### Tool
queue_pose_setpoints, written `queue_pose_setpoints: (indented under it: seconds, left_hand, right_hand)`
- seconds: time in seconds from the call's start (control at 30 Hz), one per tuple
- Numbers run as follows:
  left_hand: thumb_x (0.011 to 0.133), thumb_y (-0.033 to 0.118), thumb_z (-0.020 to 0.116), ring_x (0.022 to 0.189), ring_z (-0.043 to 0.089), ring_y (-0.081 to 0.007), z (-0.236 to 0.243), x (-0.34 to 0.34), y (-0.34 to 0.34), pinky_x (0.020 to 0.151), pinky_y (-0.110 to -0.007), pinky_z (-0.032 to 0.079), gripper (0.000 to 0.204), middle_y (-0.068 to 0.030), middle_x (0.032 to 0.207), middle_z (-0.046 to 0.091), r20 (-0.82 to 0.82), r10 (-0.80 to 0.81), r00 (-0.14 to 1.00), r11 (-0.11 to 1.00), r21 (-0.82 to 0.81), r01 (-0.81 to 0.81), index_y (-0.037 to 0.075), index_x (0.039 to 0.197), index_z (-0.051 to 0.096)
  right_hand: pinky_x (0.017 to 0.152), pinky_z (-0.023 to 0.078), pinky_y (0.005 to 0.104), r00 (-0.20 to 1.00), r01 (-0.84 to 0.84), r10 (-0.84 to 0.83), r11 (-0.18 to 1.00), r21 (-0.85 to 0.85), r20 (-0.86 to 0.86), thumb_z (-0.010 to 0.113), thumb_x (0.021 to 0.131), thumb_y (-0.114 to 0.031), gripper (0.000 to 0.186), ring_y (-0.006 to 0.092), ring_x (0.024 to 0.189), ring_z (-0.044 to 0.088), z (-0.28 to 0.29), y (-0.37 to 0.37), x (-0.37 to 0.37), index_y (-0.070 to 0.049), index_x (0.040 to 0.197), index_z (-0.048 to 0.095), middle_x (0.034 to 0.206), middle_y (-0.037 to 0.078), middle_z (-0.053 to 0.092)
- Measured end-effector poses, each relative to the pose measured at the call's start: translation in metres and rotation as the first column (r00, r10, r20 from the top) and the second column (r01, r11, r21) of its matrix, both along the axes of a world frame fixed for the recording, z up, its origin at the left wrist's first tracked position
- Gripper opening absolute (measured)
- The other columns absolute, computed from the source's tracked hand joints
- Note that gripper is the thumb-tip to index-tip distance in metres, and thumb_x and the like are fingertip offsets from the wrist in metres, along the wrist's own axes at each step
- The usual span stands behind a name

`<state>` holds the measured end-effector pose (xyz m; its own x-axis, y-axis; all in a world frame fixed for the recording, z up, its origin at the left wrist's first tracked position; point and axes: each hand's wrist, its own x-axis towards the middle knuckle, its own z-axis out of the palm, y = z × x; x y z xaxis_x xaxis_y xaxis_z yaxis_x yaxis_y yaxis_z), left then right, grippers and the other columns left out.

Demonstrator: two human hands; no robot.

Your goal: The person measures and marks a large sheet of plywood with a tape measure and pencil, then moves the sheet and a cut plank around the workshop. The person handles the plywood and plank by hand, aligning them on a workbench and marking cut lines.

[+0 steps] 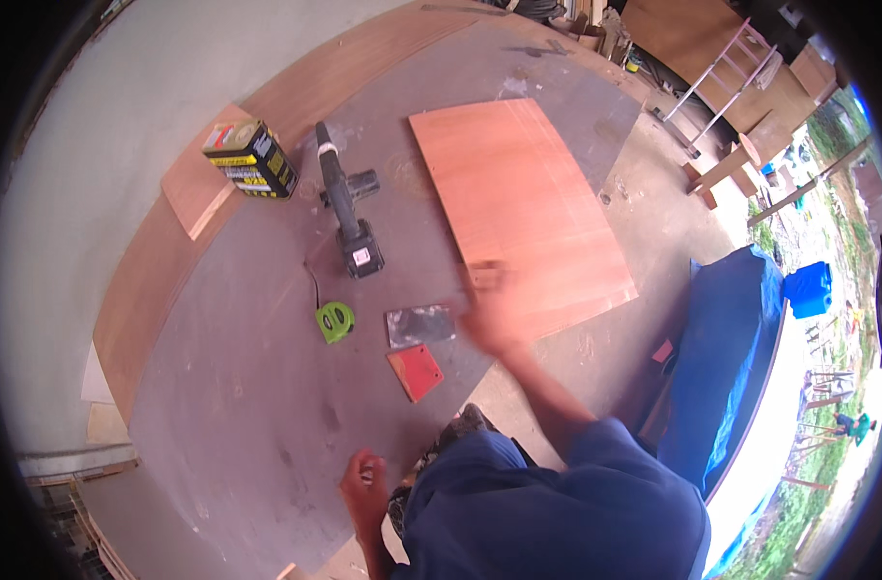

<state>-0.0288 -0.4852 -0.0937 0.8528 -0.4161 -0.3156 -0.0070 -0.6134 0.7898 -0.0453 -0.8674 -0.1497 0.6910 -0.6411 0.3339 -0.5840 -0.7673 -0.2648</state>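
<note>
A reddish plywood panel [518,184] lies on the grey-brown sheet-topped table, towards the right. Over its near left edge my right hand [491,324] is stretched out, smeared by motion. A small brownish shape [486,275] shows at its fingertips; whether the hand grips it I cannot tell. Low at the table's near edge is my left hand [365,486], fingers curled, with something pale showing between them. Left of my right hand lie a flat grey metal plate [420,326] and a red plate with small holes [415,373]. A green tape measure [335,322] rests further left.
A black cordless power tool [349,208] lies mid-table. Behind it, a yellow-and-black tin [252,159] stands partly on a wooden offcut [194,188]. A blue tarp [716,353] covers something at the right. A stepladder [726,82] stands far right.
</note>
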Motion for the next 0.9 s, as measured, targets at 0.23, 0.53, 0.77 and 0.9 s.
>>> queue_pose_setpoints:
  seconds: [0.23, 0.53, 0.77, 0.9]
  left_hand:
    - [0.093, 0.027, 0.082, 0.106, 0.076, -0.0318, -0.066, 0.012, -0.164, 0.090, -0.040, 0.061, 0.051, -0.0244, 0.117, 0.075, -0.079, -0.357, 0.931, 0.913, -0.241, 0.329, -0.007, 0.128, 0.067]
    - [0.087, 0.039, 0.082, 0.119, 0.068, -0.0434, -0.098, 0.029, -0.340, 0.101, -0.049, 0.055, 0.068, -0.0346, 0.126, 0.067, -0.041, -0.309, 0.950, 0.951, -0.003, 0.309, -0.014, 0.124, 0.065]
    - [0.087, 0.050, 0.082, 0.124, 0.067, -0.0289, -0.057, 0.031, -0.364, 0.105, -0.045, 0.052, 0.076, -0.0203, 0.133, 0.069, -0.489, -0.190, 0.851, 0.950, -0.311, 0.034, -0.002, 0.139, 0.063]
    - [0.091, 0.047, 0.082, 0.111, 0.070, -0.0220, -0.027, 0.066, -0.395, 0.091, -0.040, 0.055, 0.057, -0.0128, 0.125, 0.073, -0.674, -0.067, 0.736, 0.949, -0.272, -0.162, 0.004, 0.127, 0.073]
  right_hand:
    - [0.110, 0.046, 0.0530, 0.723, 0.677, -0.596, 0.712, 0.186, -0.350, 0.065, 0.092, -0.073, 0.083, 0.0421, 0.132, 0.059, -0.011, -0.260, -0.205, -0.002, 0.134, 0.067, 0.136, 0.027, 0.066]
    - [0.100, 0.054, 0.0549, 0.799, 0.601, -0.479, 0.650, 0.465, -0.363, 0.048, 0.100, -0.076, 0.077, 0.0470, 0.115, 0.070, -0.048, -0.312, -0.254, -0.007, 0.108, 0.082, 0.112, 0.030, 0.075]
    - [0.098, 0.054, 0.0587, 0.753, 0.653, -0.532, 0.675, 0.343, -0.388, 0.042, 0.104, -0.072, 0.075, 0.0524, 0.111, 0.069, 0.053, -0.284, -0.241, -0.009, 0.107, 0.082, 0.111, 0.031, 0.074]
    - [0.096, 0.055, 0.0586, 0.775, 0.607, -0.491, 0.755, 0.250, -0.399, 0.039, 0.106, -0.069, 0.079, 0.0520, 0.109, 0.070, 0.094, -0.287, -0.236, -0.002, 0.108, 0.080, 0.112, 0.032, 0.073]
